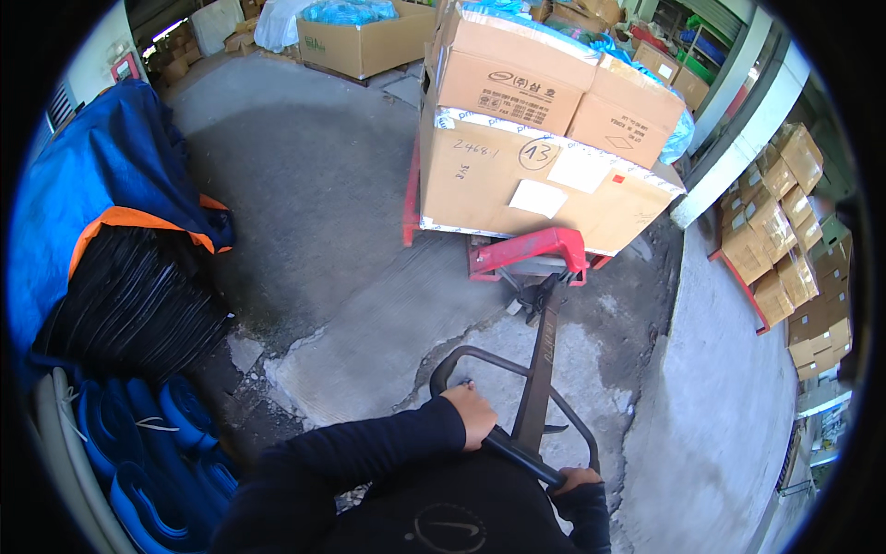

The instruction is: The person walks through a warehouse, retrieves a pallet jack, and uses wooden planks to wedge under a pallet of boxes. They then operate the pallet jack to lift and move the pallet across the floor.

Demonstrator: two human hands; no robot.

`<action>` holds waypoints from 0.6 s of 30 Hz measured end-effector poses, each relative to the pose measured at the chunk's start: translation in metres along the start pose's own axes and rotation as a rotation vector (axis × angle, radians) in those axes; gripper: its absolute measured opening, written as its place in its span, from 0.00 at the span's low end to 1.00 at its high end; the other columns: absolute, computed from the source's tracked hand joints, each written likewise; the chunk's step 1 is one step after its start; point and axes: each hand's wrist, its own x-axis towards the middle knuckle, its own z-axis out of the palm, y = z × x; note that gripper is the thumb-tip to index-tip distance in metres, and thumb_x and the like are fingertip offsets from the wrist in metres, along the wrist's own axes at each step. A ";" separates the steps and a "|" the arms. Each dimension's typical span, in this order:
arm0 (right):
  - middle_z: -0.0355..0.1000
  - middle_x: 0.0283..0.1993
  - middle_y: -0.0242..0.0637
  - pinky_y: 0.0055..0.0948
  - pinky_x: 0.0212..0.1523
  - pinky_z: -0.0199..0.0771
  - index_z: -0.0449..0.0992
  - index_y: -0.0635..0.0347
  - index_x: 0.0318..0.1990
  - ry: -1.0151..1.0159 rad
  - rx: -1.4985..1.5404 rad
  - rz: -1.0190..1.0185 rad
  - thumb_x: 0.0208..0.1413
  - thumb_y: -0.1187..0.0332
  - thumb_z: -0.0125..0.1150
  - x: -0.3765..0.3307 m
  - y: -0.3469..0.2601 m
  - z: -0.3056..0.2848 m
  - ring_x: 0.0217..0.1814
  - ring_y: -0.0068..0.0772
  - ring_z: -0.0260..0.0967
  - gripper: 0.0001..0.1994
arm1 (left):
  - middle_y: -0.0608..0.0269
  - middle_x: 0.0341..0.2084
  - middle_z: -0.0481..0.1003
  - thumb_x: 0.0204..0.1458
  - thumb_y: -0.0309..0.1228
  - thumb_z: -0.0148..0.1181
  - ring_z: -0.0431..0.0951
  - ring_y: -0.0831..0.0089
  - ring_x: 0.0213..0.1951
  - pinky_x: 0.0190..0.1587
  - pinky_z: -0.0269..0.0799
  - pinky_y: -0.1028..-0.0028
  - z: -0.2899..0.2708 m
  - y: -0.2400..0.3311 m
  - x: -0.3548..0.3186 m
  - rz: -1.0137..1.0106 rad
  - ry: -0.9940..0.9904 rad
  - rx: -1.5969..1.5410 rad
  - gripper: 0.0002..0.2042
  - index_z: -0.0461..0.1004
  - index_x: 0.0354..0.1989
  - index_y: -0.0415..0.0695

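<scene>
Gripping pallet jack handle (pixel 517 406): left hand (pixel 472 415), right hand (pixel 577 480) both closed on crossbar; stacked cardboard boxes (pixel 544 148) beyond handle, on red pallet jack (pixel 528 251).

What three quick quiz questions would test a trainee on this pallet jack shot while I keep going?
1. True or false: both hands grip the loop handle of the pallet jack.
2. What lies on the jack: A cardboard boxes, B blue rolls, C a metal drum?
3. On which side of the person are the blue tarp and blue rolls?

Key
1. True: left hand and right hand both close on it.
2. A, stacked cardboard boxes.
3. The left.
</scene>
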 end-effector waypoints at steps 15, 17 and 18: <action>0.79 0.30 0.43 0.43 0.44 0.78 0.84 0.47 0.30 -0.041 0.070 0.225 0.37 0.48 0.63 -0.022 -0.265 -0.015 0.37 0.49 0.78 0.17 | 0.52 0.28 0.81 0.39 0.34 0.63 0.83 0.55 0.35 0.36 0.78 0.59 -0.084 -0.201 -0.130 0.213 -0.069 0.020 0.10 0.82 0.28 0.43; 0.78 0.27 0.46 0.44 0.39 0.78 0.84 0.52 0.30 -0.071 0.241 0.228 0.38 0.43 0.67 -0.013 -0.320 -0.030 0.32 0.51 0.78 0.22 | 0.53 0.30 0.81 0.37 0.35 0.67 0.83 0.57 0.36 0.39 0.78 0.61 -0.106 -0.253 -0.142 0.297 -0.065 -0.014 0.10 0.83 0.28 0.45; 0.77 0.25 0.48 0.46 0.36 0.78 0.83 0.54 0.30 -0.026 0.334 0.198 0.40 0.41 0.66 -0.005 -0.354 -0.039 0.31 0.53 0.78 0.24 | 0.54 0.30 0.81 0.37 0.35 0.67 0.83 0.57 0.36 0.39 0.78 0.61 -0.120 -0.282 -0.150 0.334 -0.088 0.004 0.10 0.83 0.28 0.45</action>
